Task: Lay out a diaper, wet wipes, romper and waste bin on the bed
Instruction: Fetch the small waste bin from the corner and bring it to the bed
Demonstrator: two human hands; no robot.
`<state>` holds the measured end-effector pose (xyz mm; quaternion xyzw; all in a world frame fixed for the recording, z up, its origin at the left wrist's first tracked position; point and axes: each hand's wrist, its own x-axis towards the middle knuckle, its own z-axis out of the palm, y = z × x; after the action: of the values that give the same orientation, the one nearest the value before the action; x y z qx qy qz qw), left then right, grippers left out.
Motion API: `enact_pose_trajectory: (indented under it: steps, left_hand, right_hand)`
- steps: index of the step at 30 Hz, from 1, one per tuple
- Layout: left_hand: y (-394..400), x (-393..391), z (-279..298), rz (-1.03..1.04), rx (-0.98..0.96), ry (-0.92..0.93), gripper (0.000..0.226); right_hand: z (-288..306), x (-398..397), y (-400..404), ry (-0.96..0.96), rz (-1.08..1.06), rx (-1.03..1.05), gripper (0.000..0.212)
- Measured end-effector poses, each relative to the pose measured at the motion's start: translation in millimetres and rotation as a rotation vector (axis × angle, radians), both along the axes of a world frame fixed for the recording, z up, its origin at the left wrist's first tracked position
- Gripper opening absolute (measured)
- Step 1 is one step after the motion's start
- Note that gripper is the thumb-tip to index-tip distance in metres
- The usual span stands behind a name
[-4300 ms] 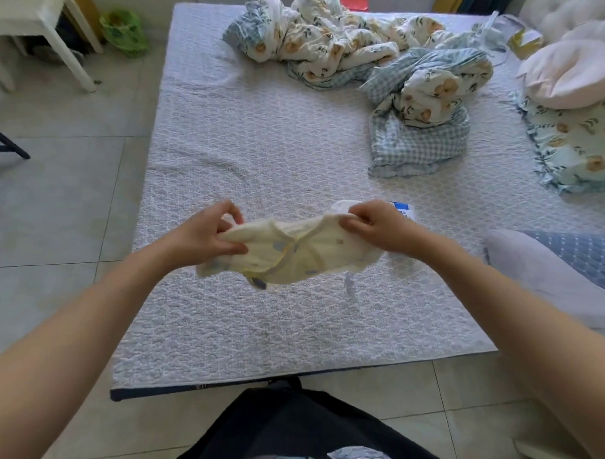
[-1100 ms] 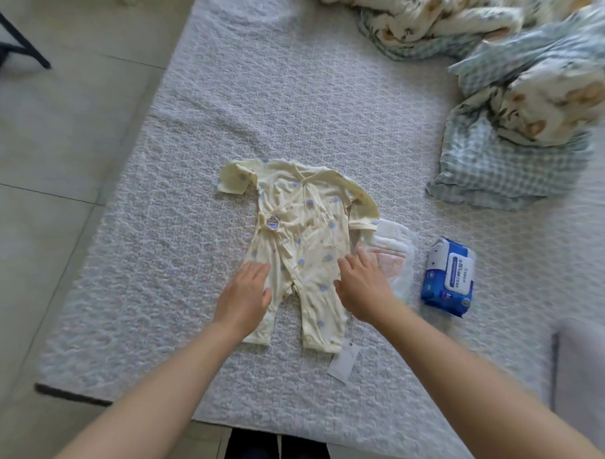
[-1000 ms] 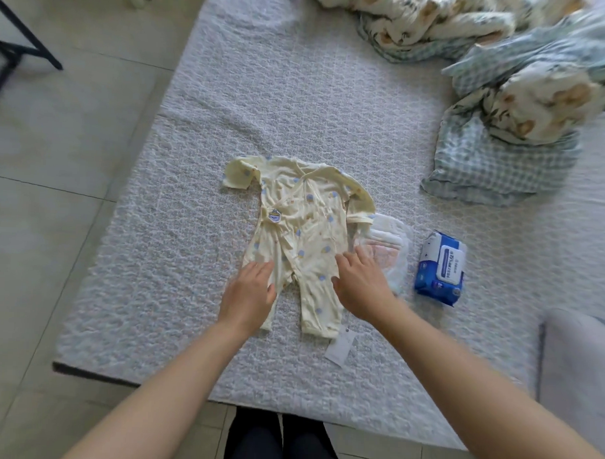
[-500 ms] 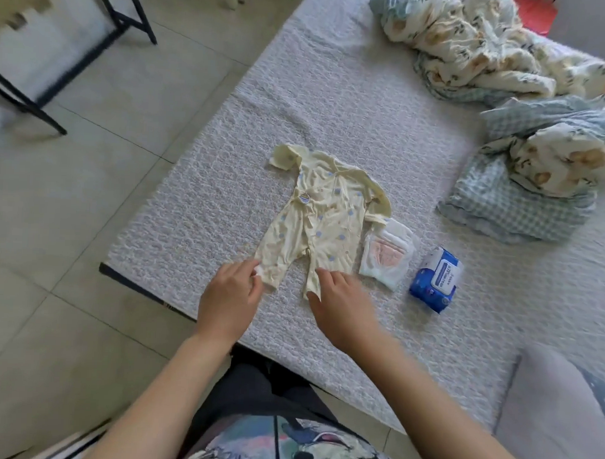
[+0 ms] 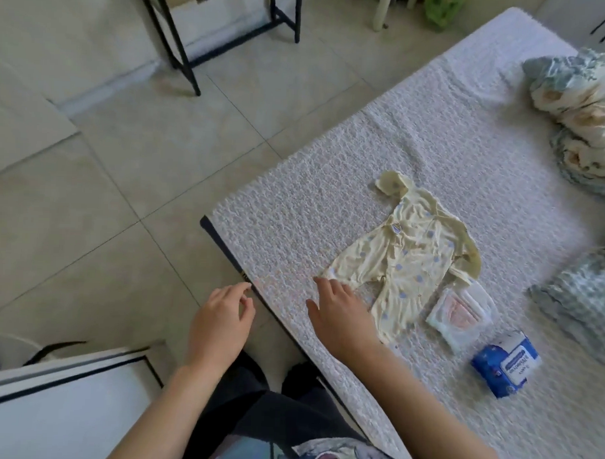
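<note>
Wipes pack (image 5: 505, 362) label unreadable; romper (image 5: 404, 258) badge illegible.

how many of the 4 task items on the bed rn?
3: romper spread near the bed edge, diaper beside it, wet wipes next along. No waste bin on the bed.

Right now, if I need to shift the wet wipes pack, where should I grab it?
Probably across its two long sides, coming from above. The wet wipes pack lies flat on the bed, label up, clear of the diaper, so both sides are free.
</note>
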<state>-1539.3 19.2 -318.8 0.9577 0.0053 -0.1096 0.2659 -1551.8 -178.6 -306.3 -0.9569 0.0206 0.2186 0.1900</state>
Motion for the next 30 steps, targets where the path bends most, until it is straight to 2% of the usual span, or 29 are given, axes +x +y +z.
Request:
enact_pose_trajectory:
  steps: [4, 8, 17, 21, 30]
  left_hand:
    - [58.8, 13.3, -3.7, 0.088, -0.002, 0.034, 0.028]
    - [124.7, 36.9, -7.4, 0.066, 0.021, 0.059, 0.028]
    - [243.7, 110.2, -8.0, 0.048, 0.155, -0.011, 0.024]
    - [263.4, 149.2, -7.6, -0.034, 0.288, -0.048, 0.030]
    - [282.6, 279.1, -0.5, -0.077, 0.261, -0.110, 0.039]
  right_hand:
    - [-2.2, 34.0, 51.2, 0.007, 0.098, -0.012, 0.044]
    - [-4.4, 69.9, 108.6, 0.013, 0.115, -0.007, 0.042]
    - [-2.8, 148.3, 221.0, 0.007, 0.124, 0.034, 0.039]
    - [-1.8, 188.1, 246.2, -0.002, 0.145, 0.050, 0.040]
    - [-6.2, 316.7, 298.6, -0.073, 0.184, 0.087, 0.045]
